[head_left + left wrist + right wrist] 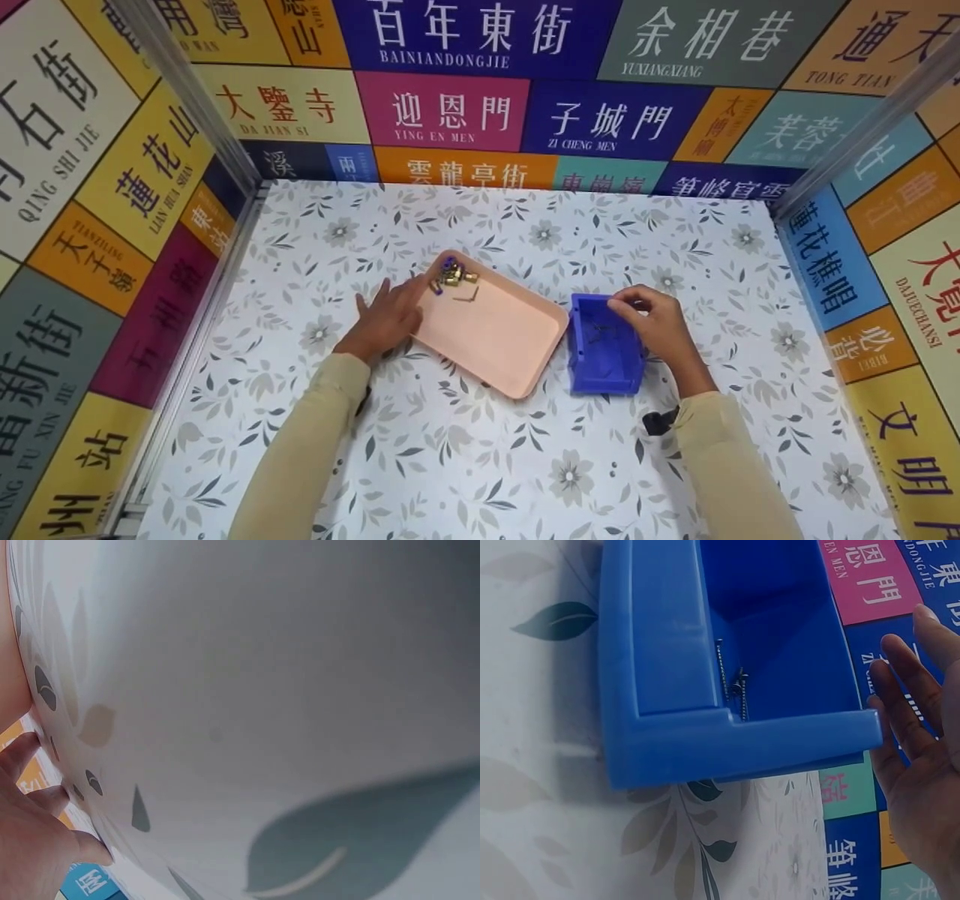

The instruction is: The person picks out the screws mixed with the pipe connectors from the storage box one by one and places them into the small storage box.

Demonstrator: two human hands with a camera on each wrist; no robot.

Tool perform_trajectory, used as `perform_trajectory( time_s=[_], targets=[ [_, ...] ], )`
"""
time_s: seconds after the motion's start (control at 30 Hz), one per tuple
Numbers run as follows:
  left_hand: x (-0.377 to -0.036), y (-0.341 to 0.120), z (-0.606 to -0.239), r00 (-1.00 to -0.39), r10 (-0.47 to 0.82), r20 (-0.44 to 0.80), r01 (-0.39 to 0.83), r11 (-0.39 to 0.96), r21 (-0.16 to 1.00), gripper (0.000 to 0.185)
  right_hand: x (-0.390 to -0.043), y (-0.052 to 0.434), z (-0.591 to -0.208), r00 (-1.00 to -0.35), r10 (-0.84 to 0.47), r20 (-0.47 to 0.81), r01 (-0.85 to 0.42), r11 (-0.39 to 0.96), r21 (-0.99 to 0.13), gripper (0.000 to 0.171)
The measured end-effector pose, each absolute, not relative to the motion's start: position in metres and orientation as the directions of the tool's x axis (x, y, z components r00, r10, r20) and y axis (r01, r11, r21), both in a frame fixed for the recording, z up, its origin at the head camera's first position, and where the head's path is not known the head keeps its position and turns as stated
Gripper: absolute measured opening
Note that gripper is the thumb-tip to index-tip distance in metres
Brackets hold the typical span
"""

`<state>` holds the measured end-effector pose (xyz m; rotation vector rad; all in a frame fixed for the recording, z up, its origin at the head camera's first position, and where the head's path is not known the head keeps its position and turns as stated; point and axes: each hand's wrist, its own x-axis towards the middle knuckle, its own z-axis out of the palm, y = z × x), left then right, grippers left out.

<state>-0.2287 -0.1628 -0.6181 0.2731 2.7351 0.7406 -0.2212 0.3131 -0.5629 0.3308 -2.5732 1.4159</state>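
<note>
At the left rim of a shallow pink tray point(487, 337), my left hand point(386, 319) rests with its fingers spread. Several small brass-coloured and purple pieces point(452, 274) are heaped in the tray's far left corner, beside a thin L-shaped piece point(466, 295). A blue plastic bin point(679, 630) stands just right of the tray, with a few dark screws point(735, 686) on its floor. Over the bin's far right rim is my right hand point(656, 319), thumb and forefinger tips close together in the head view. Its fingers look loosely bent in the right wrist view, and nothing shows between them.
The table point(450, 465) has a white leaf-and-flower cover. Panels with colourful street-name signs point(442, 112) rise behind it and on both sides, with metal posts point(199, 97) at the corners. A black wrist strap point(660, 422) shows at the right sleeve.
</note>
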Motion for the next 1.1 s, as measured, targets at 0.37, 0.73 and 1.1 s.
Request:
perform_trajectory(
  time_s=[0.37, 0.73, 1.1],
  targets=[
    [-0.229, -0.162, -0.619, -0.937, 0.25, -0.242, 0.083, 0.835, 0.544, 0.061, -0.223, 0.304, -0.562, -0.951, -0.12, 0.287, -0.307, 0.493, -0.814, 0.01],
    [-0.229, -0.162, -0.62, -0.943, 0.259, -0.207, 0.115, 0.843, 0.526, 0.06, -0.221, 0.271, -0.551, -0.947, -0.13, 0.295, -0.322, 0.435, -0.841, 0.008],
    [-0.227, -0.161, -0.617, -0.943, 0.245, -0.225, 0.095, 0.847, 0.523, 0.06, -0.218, 0.235, -0.532, -0.94, -0.147, 0.307, -0.341, 0.417, -0.842, 0.008]
  ],
)
